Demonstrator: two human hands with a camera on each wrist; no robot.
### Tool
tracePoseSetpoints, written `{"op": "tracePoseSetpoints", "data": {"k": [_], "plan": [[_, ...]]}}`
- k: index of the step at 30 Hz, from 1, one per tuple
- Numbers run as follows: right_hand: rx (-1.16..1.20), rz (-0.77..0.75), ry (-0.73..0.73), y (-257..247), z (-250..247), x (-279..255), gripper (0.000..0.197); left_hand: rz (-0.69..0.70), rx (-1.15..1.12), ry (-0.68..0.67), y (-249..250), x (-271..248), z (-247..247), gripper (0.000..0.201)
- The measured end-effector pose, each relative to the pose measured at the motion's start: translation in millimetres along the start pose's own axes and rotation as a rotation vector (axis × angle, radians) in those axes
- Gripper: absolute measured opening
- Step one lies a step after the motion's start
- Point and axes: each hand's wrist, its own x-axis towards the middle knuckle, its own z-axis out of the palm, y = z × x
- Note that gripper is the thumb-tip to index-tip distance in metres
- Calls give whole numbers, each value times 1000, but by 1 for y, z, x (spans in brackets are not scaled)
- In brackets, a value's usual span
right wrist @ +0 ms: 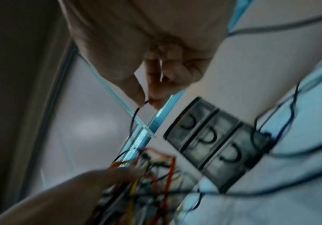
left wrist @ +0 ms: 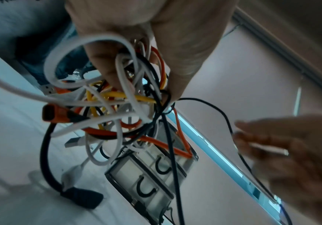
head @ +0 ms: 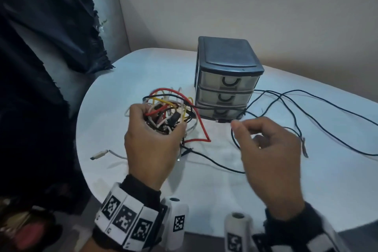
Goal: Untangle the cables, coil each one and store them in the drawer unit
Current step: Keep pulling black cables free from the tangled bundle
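Head view shows us the tangled bundle of cables (head: 169,108), red, yellow, white and black, lifted above the tabletop (head: 266,180) just left of the drawer unit (head: 225,80). Our left hand (head: 151,145) grips that bundle, its fingers (left wrist: 106,65) curled round the knot; in the left wrist view white loops, an orange plug and a black plug hang out below the fist. A red cable (head: 201,129) droops from the tangle down to the tabletop.

Our right hand (head: 270,149) is raised to the right of the bundle, thumb and forefinger pinching a thin black cable (head: 319,125); the right wrist view shows the strand nipped between the two fingertips (right wrist: 137,94), the other fingers curled in. That black cable runs from the pinch across the tabletop in long loose curves to the right of the drawer unit, well apart from the bundle.

All three drawers of the unit are closed. A white connector (head: 100,154) lies on the tabletop near the left edge. Dark cloth (head: 41,47) hangs at the far left.
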Motion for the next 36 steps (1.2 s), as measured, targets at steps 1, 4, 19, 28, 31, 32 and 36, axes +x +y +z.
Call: {"op": "tracePoseSetpoints", "data": {"k": [1,4,19,28,31,32,36], "plan": [[6,-58,-3,0,7,-5,2,18,5,-26,1,-4,1,55],[-155,-191,-18,6,19,-11,47,53,33,-93,3,-12,5,55],[193,-89,-210,5,-2,-4,17,-57,-7,-118,-5,0,2,54],[246,391,-335,19,-13,20,30,-394,-386,-23,-12,24,-14,48],[175,377,-280,26,-15,21,42,-450,-465,-87,-8,24,-14,40],[141,295,-226,25,-13,19,28,-457,-485,-109,-7,24,-13,36],[-109,8,-255,30,8,4,9,-487,-527,-214,-3,23,-14,28]]}}
